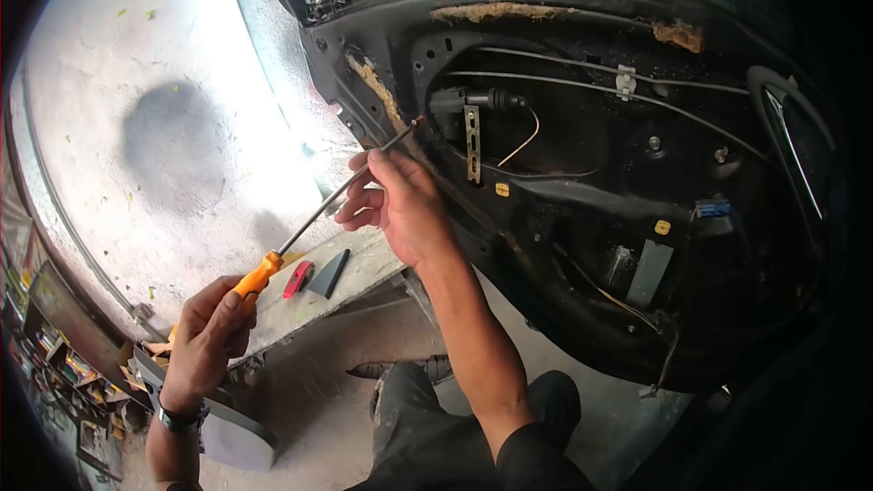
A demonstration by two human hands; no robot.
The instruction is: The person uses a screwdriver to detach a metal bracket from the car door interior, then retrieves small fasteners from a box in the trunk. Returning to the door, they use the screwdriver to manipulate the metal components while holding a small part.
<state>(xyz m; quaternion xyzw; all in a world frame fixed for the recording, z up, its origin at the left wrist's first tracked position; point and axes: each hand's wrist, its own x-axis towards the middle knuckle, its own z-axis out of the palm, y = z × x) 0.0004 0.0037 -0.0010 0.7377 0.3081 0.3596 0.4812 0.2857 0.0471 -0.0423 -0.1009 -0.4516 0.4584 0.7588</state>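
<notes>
From my remote view: a pale, mottled wall (73, 164) carries bright glare (195, 9) and a round, dark shadow (177, 136). Before it stands a worn desk (368, 264); cluttered shelving (86, 318) lies lower left, dusty grey floor (314, 400) below.

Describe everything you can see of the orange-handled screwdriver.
The screwdriver has an orange handle, plastic by its look, and a long, thin, straight grey shaft that looks like metal. It slants up and away to the right in the picture. The left hand grips the handle, hiding much of it; the right hand pinches the shaft nearer its far end. That end lies over the black door panel near its edge; whether its tip touches anything is unclear.
</notes>
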